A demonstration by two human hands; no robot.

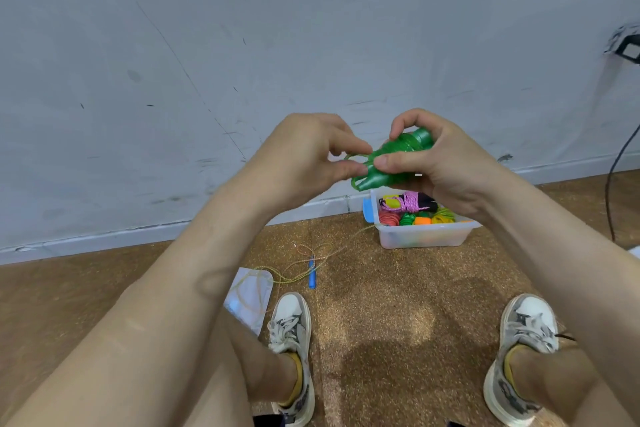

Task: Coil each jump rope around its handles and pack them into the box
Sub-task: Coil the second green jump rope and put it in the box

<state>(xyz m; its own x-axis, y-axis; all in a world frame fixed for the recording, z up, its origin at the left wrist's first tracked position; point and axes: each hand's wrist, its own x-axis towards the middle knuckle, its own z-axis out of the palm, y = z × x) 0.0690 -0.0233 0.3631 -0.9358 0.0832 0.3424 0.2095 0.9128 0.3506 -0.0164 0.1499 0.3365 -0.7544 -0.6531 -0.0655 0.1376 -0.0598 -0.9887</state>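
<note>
A seated person holds a green jump rope (398, 152) in mid-air with both hands, above the far edge of the floor (381, 305) where it meets a scuffed grey wall (311, 28). The right hand (446, 166) has its fingers and thumb curled round the paired green handles, which bear turns of the rope at their upper end. The left hand (308, 152) pinches a loose green loop between thumb and fingertips, just beside the lower ends of the handles.

Below the hands, a translucent plastic box (422, 238) with a blue latch stands on the floor close to the wall. It holds several wound ropes: a pink-wrapped bundle (410, 203) with black and yellow handles lies on top, with red, green, orange and yellow coils beneath it.

A loose jump rope (294, 272) with a speckled cord lies uncoiled on the floor in front of the box, one strand running up to the box's near left corner. Its blue handle (312, 276) rests near the person's left shoe (291, 322). Part of the cord trails over a clear lid (251, 302) that lies flat just left of that shoe. The right shoe (530, 322) is planted well apart, toward the floor's right side, where a black cable (614, 166) hangs down the wall.
</note>
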